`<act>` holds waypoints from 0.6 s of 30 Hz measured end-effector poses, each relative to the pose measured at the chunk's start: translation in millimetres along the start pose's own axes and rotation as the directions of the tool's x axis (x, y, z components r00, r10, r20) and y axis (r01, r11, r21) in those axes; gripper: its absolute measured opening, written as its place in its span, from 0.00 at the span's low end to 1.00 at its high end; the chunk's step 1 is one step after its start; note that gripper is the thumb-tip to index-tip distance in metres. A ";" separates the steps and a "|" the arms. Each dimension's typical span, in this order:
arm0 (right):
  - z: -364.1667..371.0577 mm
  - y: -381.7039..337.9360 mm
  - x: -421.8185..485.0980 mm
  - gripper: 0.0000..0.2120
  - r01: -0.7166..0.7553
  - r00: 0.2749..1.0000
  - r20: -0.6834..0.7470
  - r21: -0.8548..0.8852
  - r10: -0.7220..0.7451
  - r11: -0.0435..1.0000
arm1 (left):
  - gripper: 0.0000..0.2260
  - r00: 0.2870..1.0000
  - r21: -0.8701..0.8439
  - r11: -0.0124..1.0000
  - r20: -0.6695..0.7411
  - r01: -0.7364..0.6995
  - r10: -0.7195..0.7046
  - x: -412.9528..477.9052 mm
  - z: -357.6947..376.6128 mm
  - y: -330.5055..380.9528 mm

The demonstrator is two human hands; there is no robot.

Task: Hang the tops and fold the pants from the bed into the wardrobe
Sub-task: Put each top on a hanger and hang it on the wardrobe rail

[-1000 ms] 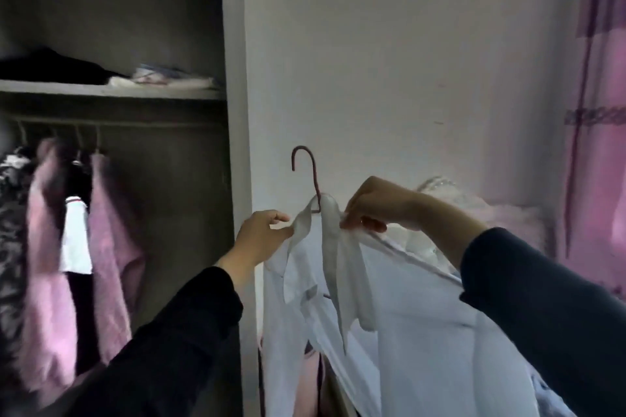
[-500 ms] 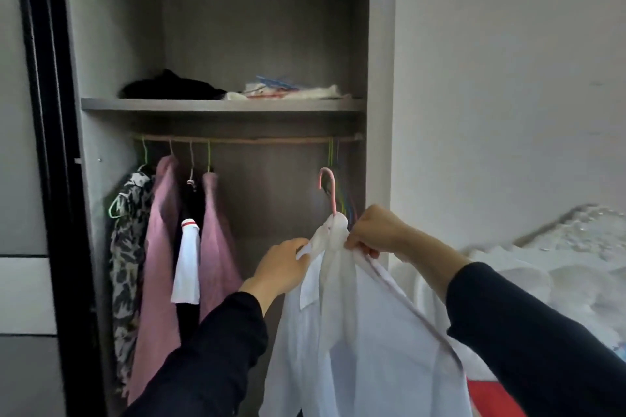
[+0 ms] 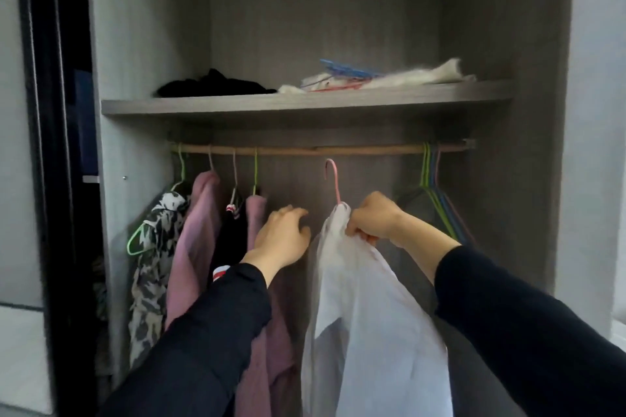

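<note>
Hanging white shirt [image 3: 366,315] | my right fingers [image 3: 359,233] pinch its collar, left fingers [image 3: 295,213] loose, empty | I lift hanger hook [image 3: 334,179] toward 12 o'clock, onto rail [image 3: 338,150]

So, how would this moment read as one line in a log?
step: hanging white shirt | right hand: grips it on pink hanger | left hand: open, holds nothing | hook: below rod

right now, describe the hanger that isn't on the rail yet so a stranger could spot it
Under the wardrobe shelf runs a wooden rail. Below its middle, the right hand holds a white shirt. The pink hanger in its collar has its hook free in the air; its neighbours hang on the rail.
</note>
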State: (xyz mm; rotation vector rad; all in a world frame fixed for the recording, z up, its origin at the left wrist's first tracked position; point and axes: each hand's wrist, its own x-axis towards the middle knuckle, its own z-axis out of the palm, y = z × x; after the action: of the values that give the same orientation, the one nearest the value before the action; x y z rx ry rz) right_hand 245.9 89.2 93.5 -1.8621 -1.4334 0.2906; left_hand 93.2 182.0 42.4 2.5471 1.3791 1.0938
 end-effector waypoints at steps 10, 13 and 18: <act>44.1 -43.3 134.6 0.05 0.058 0.991 -0.129 0.097 -0.045 0.994 | 0.22 0.973 0.052 0.997 -0.224 -0.052 0.063 143.5 -26.0 -74.8; 57.2 -56.3 165.1 0.07 0.044 0.988 -0.154 0.129 -0.024 0.991 | 0.23 0.972 0.047 0.996 -0.220 -0.071 0.080 180.6 -31.4 -94.9; 88.1 -65.1 197.3 0.03 0.004 0.987 -0.159 0.153 0.021 0.988 | 0.22 0.963 0.099 0.983 -0.208 -0.154 0.172 214.2 -24.5 -122.9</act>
State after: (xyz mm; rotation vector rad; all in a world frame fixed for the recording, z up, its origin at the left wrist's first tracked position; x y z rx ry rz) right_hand 214.6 310.2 127.7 -1.7266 -1.2591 0.2422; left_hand 66.2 409.6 137.7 2.7104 1.2990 1.4078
